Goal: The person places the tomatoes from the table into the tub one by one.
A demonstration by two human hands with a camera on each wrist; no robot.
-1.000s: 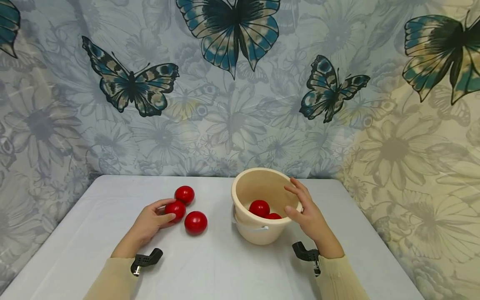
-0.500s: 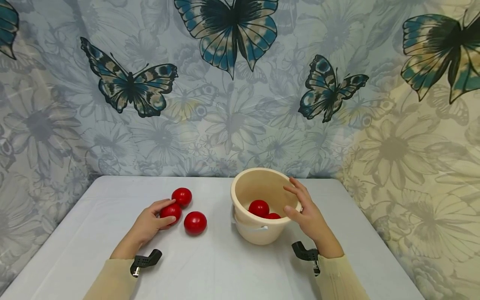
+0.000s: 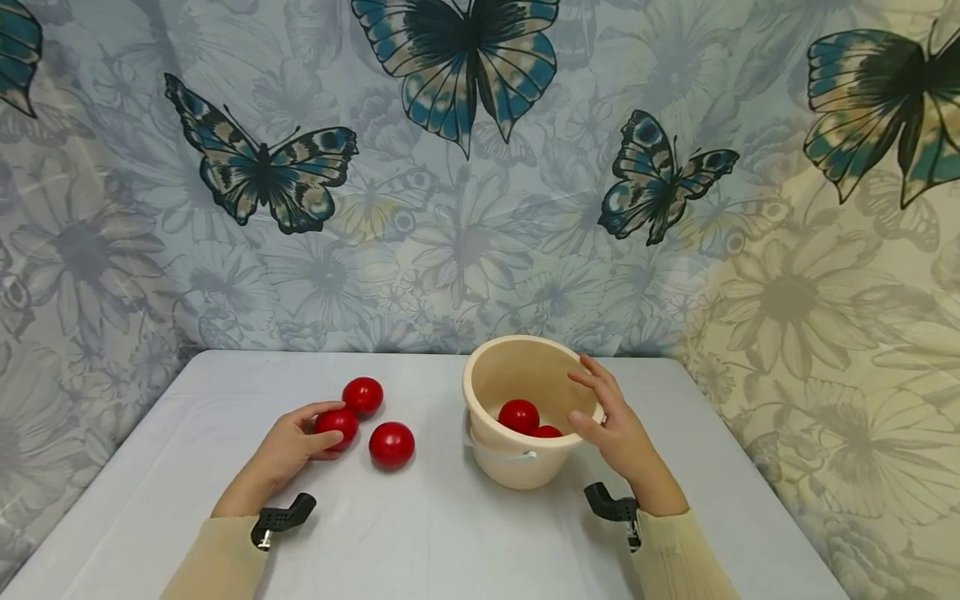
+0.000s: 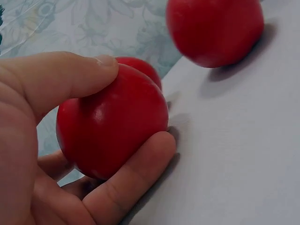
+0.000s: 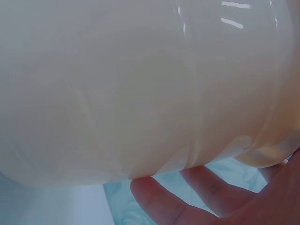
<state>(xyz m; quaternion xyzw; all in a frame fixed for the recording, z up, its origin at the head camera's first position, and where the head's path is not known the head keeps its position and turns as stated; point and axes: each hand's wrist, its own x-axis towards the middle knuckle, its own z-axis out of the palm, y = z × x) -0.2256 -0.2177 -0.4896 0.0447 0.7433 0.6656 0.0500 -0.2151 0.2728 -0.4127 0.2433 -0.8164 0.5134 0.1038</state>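
Observation:
My left hand (image 3: 283, 454) grips a glossy red ball (image 3: 339, 427) between thumb and fingers, low at the table. In the left wrist view the thumb lies over the top of this ball (image 4: 112, 119) and a finger curls under its side. A second red ball (image 3: 363, 396) sits just behind the gripped one. The third red ball (image 3: 392, 446) rests apart to its right. My right hand (image 3: 621, 437) holds the right side of a cream bucket (image 3: 523, 477) near its rim; fingertips touch the wall in the right wrist view. Two red balls (image 3: 519, 416) show inside.
A white-covered table (image 3: 450, 550) carries everything. The bucket's pale handle (image 3: 506, 456) hangs down at its front. Behind the table stands a floral cloth backdrop (image 3: 465, 250) with butterflies. A black wrist mount (image 3: 283, 518) sits on the left sleeve, another (image 3: 613, 505) on the right.
The left hand has drawn the gripped ball to the left and slightly toward me. The ball behind shifted left a little too. The right hand and bucket look unchanged.

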